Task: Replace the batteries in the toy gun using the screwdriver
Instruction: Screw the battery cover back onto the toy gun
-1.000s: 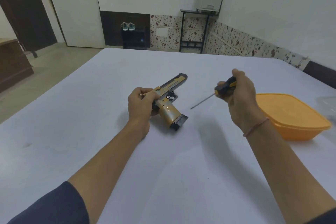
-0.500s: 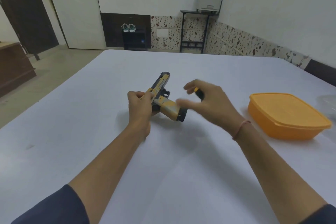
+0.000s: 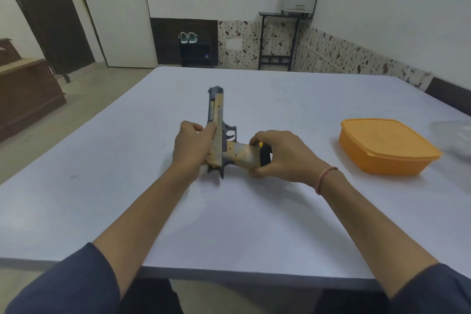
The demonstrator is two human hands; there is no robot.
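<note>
White table (image 3: 229, 224), its near edge running across the foreground. An orange lidded box (image 3: 387, 145) is sitting on its right side; a clear, blurred object (image 3: 456, 135) is lying just beyond it. A toy gun (image 3: 218, 112) is being held over the middle; contact with the top cannot be told.

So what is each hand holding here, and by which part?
The left hand grips the toy gun at the rear of its slide. The right hand pinches the butt of the gun's grip, with what looks like the screwdriver handle tucked under its fingers.
</note>
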